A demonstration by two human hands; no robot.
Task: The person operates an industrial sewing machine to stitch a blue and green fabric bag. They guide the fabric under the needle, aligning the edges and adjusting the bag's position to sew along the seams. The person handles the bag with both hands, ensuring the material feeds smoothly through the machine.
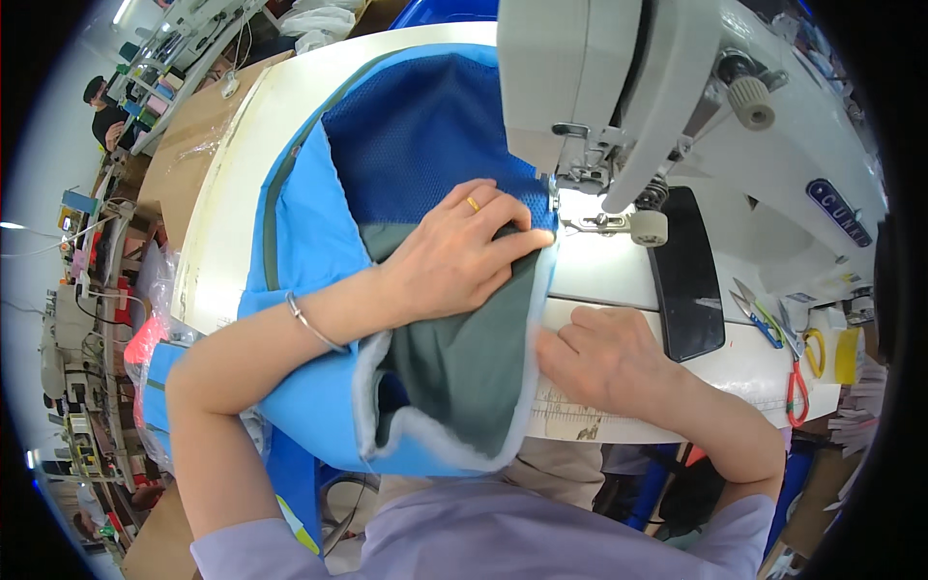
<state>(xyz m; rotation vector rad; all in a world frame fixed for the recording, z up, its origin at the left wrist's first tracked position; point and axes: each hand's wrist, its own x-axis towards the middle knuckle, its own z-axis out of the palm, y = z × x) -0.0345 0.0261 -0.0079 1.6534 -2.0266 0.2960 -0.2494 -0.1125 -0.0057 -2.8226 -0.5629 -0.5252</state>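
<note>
A: Big white machine [570, 87] looming closest, filling twelve to three o'clock, and you're right in under it! Where's the cloth [425, 348]?

B: Spread from your eleven round to six on the white table [213, 261], its right border running up to the foot [553, 198] at one o'clock.

A: And the hands?

B: Your left hand [464, 246] is near the middle of the dial, laid over the cloth, fingers bent and pressing just beside the foot; whether it nips a fold, I can't tell. Your right hand [604, 358], at four, is curled and looks to be pinching the white edge [523, 416], though its grip is partly hidden.

A: So how far along are you?

B: Partway, I'd judge. The navy mesh [416, 135] at eleven meets the green panel [483, 358] at six, so that join looks done. The dark strip [270, 232] at ten seems in place too.

A: And left?

B: That white edge, most likely: it runs down to five o'clock and round to seven, with no binding over it that I can see. Whether there are stitches near the foot, I can't make out.

A: Red scissors [797, 398] lie between three and four, untouched!
</note>
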